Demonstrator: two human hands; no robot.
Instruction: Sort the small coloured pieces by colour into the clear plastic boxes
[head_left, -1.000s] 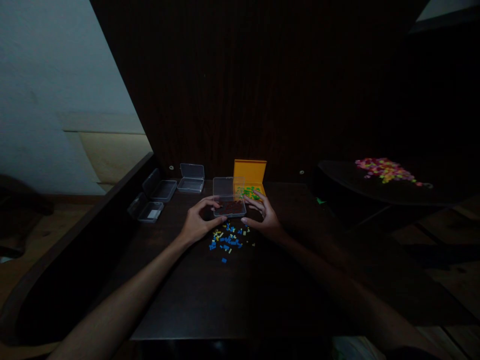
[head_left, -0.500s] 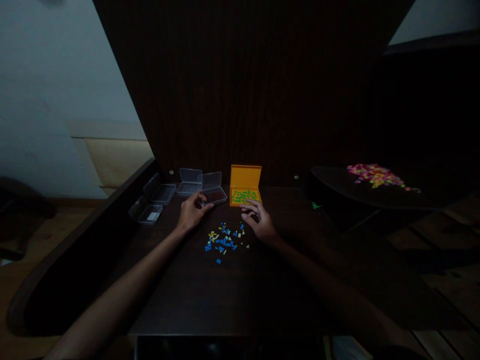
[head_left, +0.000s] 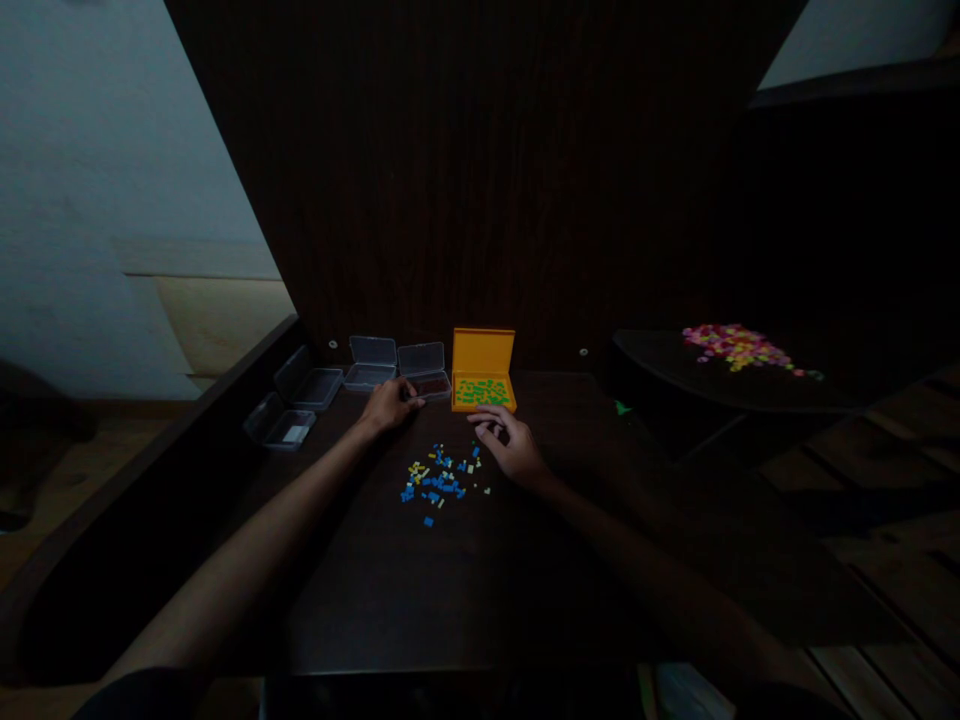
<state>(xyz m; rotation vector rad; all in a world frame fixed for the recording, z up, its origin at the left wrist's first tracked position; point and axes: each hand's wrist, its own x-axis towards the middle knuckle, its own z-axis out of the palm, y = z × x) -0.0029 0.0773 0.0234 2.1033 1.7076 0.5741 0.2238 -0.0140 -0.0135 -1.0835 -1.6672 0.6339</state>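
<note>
My left hand (head_left: 390, 405) is at the front left corner of a clear plastic box (head_left: 444, 388) with dark brown pieces in it, its thumb and finger closed on that corner. Just right of it stands an open orange-yellow box (head_left: 484, 350), lid up, holding many small green bricks (head_left: 480, 392). My right hand (head_left: 512, 447) hovers by this box's front edge, fingers loosely stretched and apart, with nothing visible in them. Between and nearer than my hands lies a loose scatter of blue, yellow and cream toy bricks (head_left: 442, 485).
More open clear boxes stand to the left: one at the back (head_left: 370, 375), one beside the side board (head_left: 322, 388), and one nearer (head_left: 289, 430) with a white label. A pile of pink and yellow pieces (head_left: 739, 347) lies on a dark surface at right. A dark panel (head_left: 465, 180) rises behind.
The clear box of brown pieces has been straightened and shifted against the yellow box, with my left hand at its corner. My right hand has drawn back slightly from over the green bricks.
</note>
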